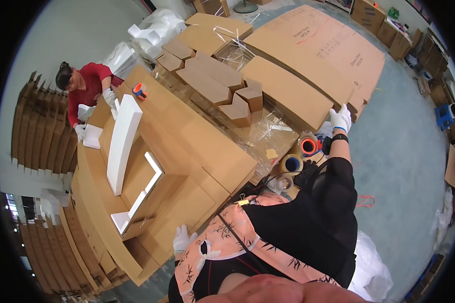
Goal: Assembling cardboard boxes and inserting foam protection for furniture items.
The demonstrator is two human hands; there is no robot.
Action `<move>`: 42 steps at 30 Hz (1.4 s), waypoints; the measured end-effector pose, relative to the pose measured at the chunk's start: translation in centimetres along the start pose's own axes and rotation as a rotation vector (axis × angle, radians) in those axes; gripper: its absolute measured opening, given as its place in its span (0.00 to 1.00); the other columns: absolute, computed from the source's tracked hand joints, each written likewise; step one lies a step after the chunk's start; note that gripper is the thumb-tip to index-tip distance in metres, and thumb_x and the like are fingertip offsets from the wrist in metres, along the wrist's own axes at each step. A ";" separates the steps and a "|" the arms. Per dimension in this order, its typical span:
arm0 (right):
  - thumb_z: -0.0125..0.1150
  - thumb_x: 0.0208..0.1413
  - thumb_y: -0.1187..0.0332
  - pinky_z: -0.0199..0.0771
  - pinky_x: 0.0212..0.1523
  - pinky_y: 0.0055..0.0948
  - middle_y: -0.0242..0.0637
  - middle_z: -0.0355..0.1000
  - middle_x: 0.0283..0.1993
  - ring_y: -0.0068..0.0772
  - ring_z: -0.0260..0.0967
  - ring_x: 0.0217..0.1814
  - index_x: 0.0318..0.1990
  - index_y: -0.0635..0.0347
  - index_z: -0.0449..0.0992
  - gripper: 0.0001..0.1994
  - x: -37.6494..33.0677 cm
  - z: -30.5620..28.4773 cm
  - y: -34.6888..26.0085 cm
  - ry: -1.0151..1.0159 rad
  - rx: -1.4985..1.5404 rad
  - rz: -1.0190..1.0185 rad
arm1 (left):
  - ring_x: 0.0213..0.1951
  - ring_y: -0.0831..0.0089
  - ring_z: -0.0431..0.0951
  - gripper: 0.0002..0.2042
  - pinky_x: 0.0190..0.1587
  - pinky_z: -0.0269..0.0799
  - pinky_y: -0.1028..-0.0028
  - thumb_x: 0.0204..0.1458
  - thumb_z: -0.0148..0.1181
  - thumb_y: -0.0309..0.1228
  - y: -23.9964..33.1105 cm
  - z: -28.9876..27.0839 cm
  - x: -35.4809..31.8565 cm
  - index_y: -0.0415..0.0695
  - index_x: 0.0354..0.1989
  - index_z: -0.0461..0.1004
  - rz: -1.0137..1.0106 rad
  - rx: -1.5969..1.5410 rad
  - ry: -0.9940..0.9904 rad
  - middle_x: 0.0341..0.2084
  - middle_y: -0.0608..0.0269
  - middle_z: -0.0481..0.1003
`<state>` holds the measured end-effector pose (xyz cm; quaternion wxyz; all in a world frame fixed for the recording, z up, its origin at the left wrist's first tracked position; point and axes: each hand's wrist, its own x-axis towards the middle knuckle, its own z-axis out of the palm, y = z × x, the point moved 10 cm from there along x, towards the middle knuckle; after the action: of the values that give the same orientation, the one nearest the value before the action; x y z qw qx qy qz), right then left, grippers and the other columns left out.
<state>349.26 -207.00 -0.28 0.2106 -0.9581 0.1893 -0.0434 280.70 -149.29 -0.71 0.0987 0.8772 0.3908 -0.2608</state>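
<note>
Left hand (pixel 184 238) is laid flat, fingers spread, on the big carton (pixel 187 146) at 7 o'clock, likely to steady it. Right hand (pixel 341 119) is stretched to 2 o'clock, fingers closed on a flat cardboard sheet (pixel 288 91); tape rolls (pixel 301 154) are kept just below.

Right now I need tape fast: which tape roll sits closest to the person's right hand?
The orange-cored tape roll, just below the gloved right hand. The blue-cored roll lies farther down; the co-worker's dispenser is across the table.
</note>
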 end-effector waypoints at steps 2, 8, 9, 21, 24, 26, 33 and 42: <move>0.65 0.53 0.49 0.73 0.60 0.46 0.47 0.71 0.60 0.48 0.70 0.63 0.67 0.49 0.66 0.35 1.6 0.0 -0.4 0.012 -0.030 -0.014 | 0.65 0.43 0.64 0.41 0.59 0.68 0.52 0.51 0.64 0.52 0.3 0.6 -0.3 0.42 0.69 0.56 -0.088 -0.059 -0.099 0.65 0.40 0.60; 0.64 0.53 0.49 0.75 0.55 0.45 0.44 0.74 0.53 0.47 0.73 0.57 0.58 0.51 0.71 0.28 5.5 0.2 -3.0 0.060 -0.202 -0.130 | 0.73 0.39 0.51 0.53 0.69 0.58 0.51 0.51 0.65 0.56 -0.6 3.9 1.3 0.45 0.77 0.39 -0.160 -0.038 -0.116 0.74 0.35 0.45; 0.64 0.53 0.49 0.76 0.52 0.46 0.44 0.75 0.51 0.48 0.74 0.54 0.56 0.51 0.72 0.26 6.0 0.3 -3.4 0.086 -0.248 -0.168 | 0.73 0.39 0.51 0.53 0.69 0.58 0.51 0.50 0.65 0.56 -0.4 3.9 1.7 0.45 0.77 0.39 -0.177 -0.033 -0.123 0.74 0.34 0.45; 0.55 0.59 0.66 0.74 0.44 0.43 0.38 0.76 0.43 0.41 0.76 0.47 0.47 0.50 0.72 0.10 7.4 1.5 -2.6 0.200 -0.397 -0.178 | 0.73 0.37 0.51 0.60 0.70 0.57 0.52 0.48 0.67 0.58 0.3 3.9 4.0 0.47 0.77 0.29 -0.432 0.031 -0.292 0.73 0.30 0.43; 0.55 0.58 0.66 0.74 0.43 0.42 0.36 0.76 0.40 0.39 0.76 0.45 0.44 0.51 0.72 0.08 7.8 1.9 -2.9 0.243 -0.424 -0.259 | 0.73 0.38 0.52 0.62 0.70 0.58 0.52 0.47 0.67 0.59 0.3 4.1 4.7 0.48 0.77 0.25 -0.449 0.048 -0.312 0.73 0.28 0.43; 0.58 0.54 0.67 0.72 0.39 0.44 0.35 0.75 0.37 0.40 0.74 0.42 0.43 0.50 0.74 0.09 7.8 1.5 -3.1 0.313 -0.399 -0.301 | 0.70 0.39 0.59 0.61 0.67 0.63 0.53 0.47 0.67 0.58 0.1 3.6 5.9 0.47 0.77 0.27 -0.439 0.054 -0.226 0.72 0.29 0.46; 0.61 0.51 0.69 0.72 0.37 0.44 0.34 0.72 0.35 0.41 0.72 0.39 0.41 0.51 0.75 0.09 4.6 -3.4 -5.8 0.555 -0.149 -0.502 | 0.69 0.39 0.61 0.60 0.66 0.65 0.54 0.47 0.67 0.58 -0.4 4.6 5.9 0.47 0.77 0.28 -0.445 0.055 -0.237 0.71 0.28 0.48; 0.62 0.60 0.75 0.75 0.56 0.34 0.48 0.78 0.49 0.45 0.77 0.52 0.48 0.62 0.79 0.10 3.0 -11.1 -9.1 0.485 1.009 -0.539 | 0.67 0.39 0.64 0.59 0.64 0.66 0.54 0.48 0.66 0.57 0.7 3.6 5.8 0.47 0.77 0.29 -0.419 0.085 -0.242 0.70 0.28 0.49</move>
<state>353.34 -204.76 13.63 0.5702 -0.7174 -0.0604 -0.3957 283.09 -147.50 -6.88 0.0515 0.7427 0.5381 -0.3952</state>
